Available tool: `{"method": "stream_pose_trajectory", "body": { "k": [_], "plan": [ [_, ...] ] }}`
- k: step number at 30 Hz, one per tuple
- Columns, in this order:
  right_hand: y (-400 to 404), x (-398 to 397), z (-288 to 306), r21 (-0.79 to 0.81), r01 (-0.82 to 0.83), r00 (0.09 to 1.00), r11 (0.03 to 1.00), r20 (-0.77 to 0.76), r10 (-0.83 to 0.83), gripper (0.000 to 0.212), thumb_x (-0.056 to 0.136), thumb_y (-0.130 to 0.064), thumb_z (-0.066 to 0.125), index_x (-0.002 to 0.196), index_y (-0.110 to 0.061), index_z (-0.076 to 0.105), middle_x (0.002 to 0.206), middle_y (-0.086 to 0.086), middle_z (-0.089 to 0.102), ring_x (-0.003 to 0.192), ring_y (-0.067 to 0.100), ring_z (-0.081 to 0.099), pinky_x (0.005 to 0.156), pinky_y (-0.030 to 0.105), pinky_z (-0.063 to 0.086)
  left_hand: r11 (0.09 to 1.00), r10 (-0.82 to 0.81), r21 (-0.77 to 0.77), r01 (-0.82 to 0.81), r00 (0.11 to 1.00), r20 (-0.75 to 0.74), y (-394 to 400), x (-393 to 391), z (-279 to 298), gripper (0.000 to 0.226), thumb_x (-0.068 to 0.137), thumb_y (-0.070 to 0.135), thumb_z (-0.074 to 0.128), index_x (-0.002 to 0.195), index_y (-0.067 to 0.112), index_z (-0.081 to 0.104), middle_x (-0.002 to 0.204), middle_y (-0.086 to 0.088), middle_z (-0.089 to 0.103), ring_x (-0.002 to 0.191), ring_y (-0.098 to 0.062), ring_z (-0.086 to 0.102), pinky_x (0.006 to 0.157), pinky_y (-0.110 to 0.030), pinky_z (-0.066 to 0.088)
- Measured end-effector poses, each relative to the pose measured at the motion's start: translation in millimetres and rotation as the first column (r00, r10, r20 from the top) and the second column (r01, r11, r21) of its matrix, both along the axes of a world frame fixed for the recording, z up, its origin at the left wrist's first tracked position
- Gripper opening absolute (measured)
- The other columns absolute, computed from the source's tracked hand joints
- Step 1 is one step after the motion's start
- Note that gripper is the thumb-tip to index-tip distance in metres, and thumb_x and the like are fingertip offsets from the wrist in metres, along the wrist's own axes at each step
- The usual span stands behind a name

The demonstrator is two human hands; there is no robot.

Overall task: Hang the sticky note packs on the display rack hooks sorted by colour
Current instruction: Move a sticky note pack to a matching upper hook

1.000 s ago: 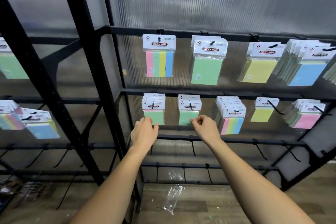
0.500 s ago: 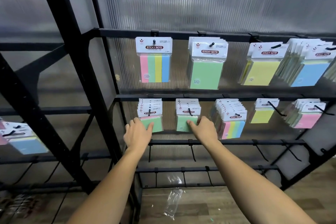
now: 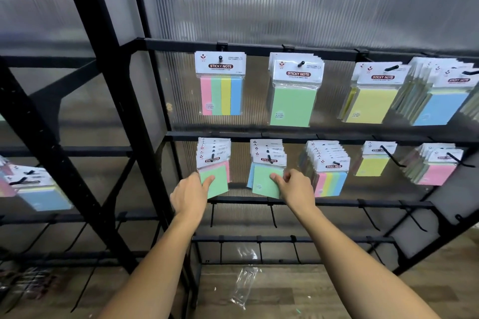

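A person's 2 bare hands worked the second row of a black metal display rack (image 3: 285, 135), each at a stack of small plastic-wrapped sticky note packs hanging from a black hook. The left hand (image 3: 189, 197) pinched the lower corner of the front green sticky note pack (image 3: 216, 182) on the leftmost hook, thumb on its face and fingers curled behind. The right hand (image 3: 295, 189) gripped the front green pack of the neighbouring stack (image 3: 265, 180), thumb across its face and fingers curled beside its right edge. Both packs hung tilted in the grasp.

A second earlier both hands had hovered clenched just below these stacks, touching little; half a second earlier they had reached the front packs. Now pink showed behind the left green pack and blue behind the right 1, which suggested the 2 hooks held mixed colours and that the front packs were being fanned aside or taken off for sorting.

Elsewhere on the row hung a thick stack of 4-colour striped packs (image 3: 330, 179), a yellow pack (image 3: 372, 166) and a pink-fronted stack (image 3: 436, 173). On the top row hung a large 4-colour pack (image 3: 221, 94), then large green packs (image 3: 293, 106), yellow packs (image 3: 370, 105) and blue packs (image 3: 440, 109). Bare hooks (image 3: 272, 216) waited on the rails below, and a clear plastic wrapper (image 3: 243, 285) lay on the wooden floor.
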State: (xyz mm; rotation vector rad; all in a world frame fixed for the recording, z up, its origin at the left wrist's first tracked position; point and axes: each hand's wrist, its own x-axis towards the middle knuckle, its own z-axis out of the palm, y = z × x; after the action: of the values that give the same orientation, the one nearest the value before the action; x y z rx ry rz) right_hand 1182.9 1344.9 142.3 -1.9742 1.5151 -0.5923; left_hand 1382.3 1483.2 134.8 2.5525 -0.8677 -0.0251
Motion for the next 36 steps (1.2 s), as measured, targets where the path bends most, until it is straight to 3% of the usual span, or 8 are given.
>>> {"method": "stream_pose_trajectory", "body": {
  "k": [7,12,19,22,27,31,34,36],
  "plan": [
    [16.9,-18.6,4.8,-0.064,-0.081,0.993,0.995,0.077,0.086,0.045,0.1,-0.043,0.052,0.065,-0.014,0.046,0.059,0.001,0.052,0.061,0.025,0.051,0.052,0.032,0.032,0.999,-0.029,-0.036,0.026,0.997,-0.067,24.6,-18.0,6.6,0.04,0.1,0.05,0.041,0.093,0.015,0.06,0.096,-0.008,0.068,0.091,-0.034,0.062,0.067,-0.033,0.037],
    [36.9,-33.9,9.8,-0.095,-0.152,0.974,0.984,0.155,0.165,0.043,0.1,-0.04,0.053,0.068,-0.012,0.048,0.057,-0.002,0.049,0.057,0.019,0.045,0.054,0.033,0.031,0.986,-0.08,-0.157,0.063,0.991,-0.106,40.9,-34.1,11.2,0.041,0.101,0.049,0.04,0.074,0.019,0.045,0.074,0.003,0.057,0.075,-0.026,0.053,0.063,-0.034,0.036],
    [52.0,-53.2,43.3,-0.2,-0.242,0.914,0.949,0.281,0.292,0.041,0.1,-0.039,0.054,0.073,-0.008,0.052,0.06,-0.002,0.046,0.056,0.01,0.037,0.052,0.025,0.028,0.936,-0.214,-0.304,0.179,0.973,-0.084,48.4,-53.9,39.7,0.043,0.101,0.047,0.041,0.066,0.024,0.031,0.063,0.007,0.044,0.058,-0.011,0.039,0.057,-0.034,0.028],
    [55.4,-55.9,68.7,-0.255,-0.226,0.888,0.94,0.342,0.306,0.038,0.101,-0.036,0.053,0.07,-0.013,0.051,0.058,-0.004,0.043,0.055,0.007,0.034,0.052,0.023,0.028,0.902,-0.263,-0.37,0.222,0.963,-0.062,45.8,-57.5,58.6,0.043,0.101,0.045,0.042,0.065,0.024,0.03,0.062,0.006,0.043,0.058,-0.011,0.039,0.056,-0.034,0.029],
    [49.3,-54.5,108.4,-0.338,-0.176,0.862,0.925,0.401,0.311,0.037,0.1,-0.035,0.053,0.077,-0.007,0.055,0.07,0.017,0.053,0.061,0.012,0.04,0.055,0.026,0.029,0.859,-0.294,-0.445,0.254,0.956,-0.021,33.9,-61.2,88.6,0.043,0.1,0.045,0.044,0.066,0.023,0.031,0.061,0.004,0.044,0.059,-0.012,0.039,0.061,-0.036,0.034],
    [39.7,-52.9,140.9,-0.393,-0.136,0.823,0.909,0.466,0.324,0.036,0.101,-0.033,0.053,0.077,-0.006,0.056,0.069,0.013,0.053,0.062,0.01,0.039,0.056,0.024,0.031,0.825,-0.318,-0.495,0.274,0.948,-0.005,25.3,-63.3,103.8,0.042,0.1,0.043,0.046,0.066,0.022,0.032,0.06,0.003,0.045,0.06,-0.014,0.04,0.061,-0.037,0.035],
    [28.9,-50.0,157.5,-0.413,-0.115,0.792,0.904,0.51,0.334,0.036,0.101,-0.034,0.052,0.079,-0.007,0.057,0.072,0.017,0.054,0.065,0.012,0.041,0.057,0.029,0.032,0.817,-0.323,-0.502,0.284,0.946,0.008,19.7,-62.6,107.1,0.042,0.1,0.044,0.046,0.067,0.02,0.033,0.059,0.003,0.045,0.067,-0.028,0.044,0.063,-0.038,0.038],
    [23.6,-48.8,167.5,-0.417,-0.1,0.776,0.904,0.536,0.333,0.034,0.102,-0.032,0.052,0.075,-0.012,0.055,0.067,0.008,0.049,0.062,0.009,0.039,0.056,0.027,0.03,0.805,-0.337,-0.513,0.296,0.941,0.015,16.7,-64.9,110.1,0.042,0.1,0.043,0.046,0.067,0.021,0.033,0.058,0.003,0.044,0.064,-0.025,0.042,0.062,-0.037,0.036]
  ]
}}
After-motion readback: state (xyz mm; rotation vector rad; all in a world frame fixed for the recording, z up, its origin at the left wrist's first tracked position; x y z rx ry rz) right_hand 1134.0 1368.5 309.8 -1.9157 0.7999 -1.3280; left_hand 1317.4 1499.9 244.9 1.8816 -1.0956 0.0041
